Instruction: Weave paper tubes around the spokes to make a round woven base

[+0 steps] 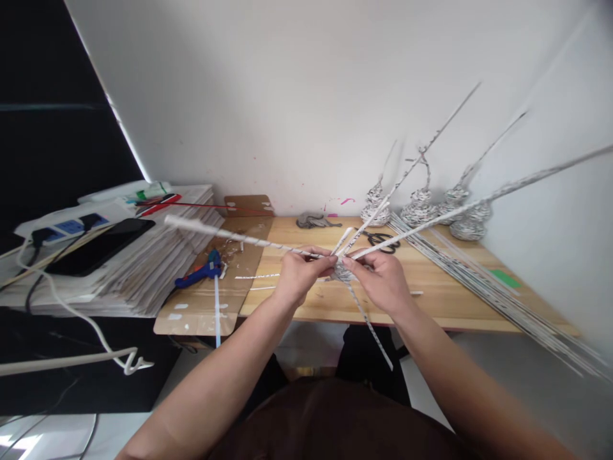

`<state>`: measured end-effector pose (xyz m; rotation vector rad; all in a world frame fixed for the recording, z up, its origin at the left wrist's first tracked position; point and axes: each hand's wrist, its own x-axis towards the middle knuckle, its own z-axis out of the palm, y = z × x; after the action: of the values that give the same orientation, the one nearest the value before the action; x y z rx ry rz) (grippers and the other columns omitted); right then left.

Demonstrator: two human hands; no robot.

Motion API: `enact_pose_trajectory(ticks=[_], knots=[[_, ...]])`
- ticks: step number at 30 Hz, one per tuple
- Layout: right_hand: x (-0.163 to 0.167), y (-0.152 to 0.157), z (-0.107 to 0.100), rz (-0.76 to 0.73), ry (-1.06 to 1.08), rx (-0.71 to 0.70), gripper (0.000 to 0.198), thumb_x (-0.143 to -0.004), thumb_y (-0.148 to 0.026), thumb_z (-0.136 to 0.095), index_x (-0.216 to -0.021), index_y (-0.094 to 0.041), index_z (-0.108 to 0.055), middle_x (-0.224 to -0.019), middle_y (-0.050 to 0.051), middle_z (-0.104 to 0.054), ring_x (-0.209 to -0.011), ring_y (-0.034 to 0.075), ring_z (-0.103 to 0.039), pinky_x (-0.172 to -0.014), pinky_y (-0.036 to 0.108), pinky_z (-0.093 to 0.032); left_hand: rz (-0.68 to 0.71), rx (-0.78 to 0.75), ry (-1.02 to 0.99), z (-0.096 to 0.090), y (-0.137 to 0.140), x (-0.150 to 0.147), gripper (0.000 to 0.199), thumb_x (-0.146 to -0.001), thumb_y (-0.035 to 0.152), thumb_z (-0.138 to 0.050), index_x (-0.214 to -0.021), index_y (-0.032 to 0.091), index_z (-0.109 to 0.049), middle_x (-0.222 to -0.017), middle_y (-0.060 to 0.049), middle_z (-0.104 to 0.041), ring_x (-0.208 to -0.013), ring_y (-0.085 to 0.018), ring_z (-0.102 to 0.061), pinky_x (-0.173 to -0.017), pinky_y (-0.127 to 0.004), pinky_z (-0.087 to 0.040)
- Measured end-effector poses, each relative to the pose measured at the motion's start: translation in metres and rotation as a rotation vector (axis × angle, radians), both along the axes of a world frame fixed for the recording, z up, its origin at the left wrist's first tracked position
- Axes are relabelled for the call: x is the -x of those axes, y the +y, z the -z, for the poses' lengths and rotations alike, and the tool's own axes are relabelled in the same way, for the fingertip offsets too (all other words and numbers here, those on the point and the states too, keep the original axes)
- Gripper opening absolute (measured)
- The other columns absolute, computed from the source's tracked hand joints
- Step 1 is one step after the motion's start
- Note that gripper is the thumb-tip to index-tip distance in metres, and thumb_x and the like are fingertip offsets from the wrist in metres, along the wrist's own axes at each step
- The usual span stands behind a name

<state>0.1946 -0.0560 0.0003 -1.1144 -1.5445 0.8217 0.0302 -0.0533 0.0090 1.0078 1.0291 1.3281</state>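
Note:
Both hands meet over the front of the wooden table, around a small woven paper piece (341, 271) from which long rolled newspaper tubes fan out. My left hand (301, 271) is closed, its thumb and fingers pinching a paper tube (239, 239) that points to the left. Opposite it, my right hand (380, 275) pinches the base of another paper tube (460, 207), which reaches far to the right. One tube (412, 167) rises up and right between the hands, and another (368, 322) hangs down toward my lap. My fingers partly hide the woven centre.
Scissors (383, 241) lie behind my right hand. Gourd-shaped woven pieces (419, 207) stand along the wall. A bundle of paper tubes (483, 287) crosses the table's right side. At left are a blue glue gun (201, 269) on cardboard (191, 322), a paper stack (158, 281) and a phone (103, 246).

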Motion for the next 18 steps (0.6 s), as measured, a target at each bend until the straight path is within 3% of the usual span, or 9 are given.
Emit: enact_pose_trajectory(ticks=[5, 18], knots=[[0.0001, -0.0002, -0.0015, -0.031, 0.014, 0.002, 0.020, -0.078, -0.037, -0.072, -0.084, -0.018, -0.076, -0.082, 0.006, -0.076, -0.076, 0.021, -0.068, -0.072, 0.033, -0.051, 0.037, -0.006, 0.039, 0.0001, -0.0005, 0.0015, 0.028, -0.057, 0.026, -0.086, -0.074, 0.010, -0.071, -0.064, -0.003, -0.068, -0.058, -0.011, -0.064, -0.064, -0.024, -0.058], [-0.0024, 0.0042, 0.0033, -0.127, 0.266, 0.220, 0.029, -0.066, -0.040, -0.082, -0.083, -0.018, -0.076, -0.082, 0.007, -0.076, -0.078, 0.023, -0.070, -0.078, 0.038, -0.054, 0.086, -0.018, 0.126, -0.0060, -0.0030, 0.0041, 0.023, -0.058, 0.025, -0.083, -0.071, 0.011, -0.069, -0.059, -0.001, -0.065, -0.056, -0.011, -0.062, -0.059, -0.022, -0.054]])
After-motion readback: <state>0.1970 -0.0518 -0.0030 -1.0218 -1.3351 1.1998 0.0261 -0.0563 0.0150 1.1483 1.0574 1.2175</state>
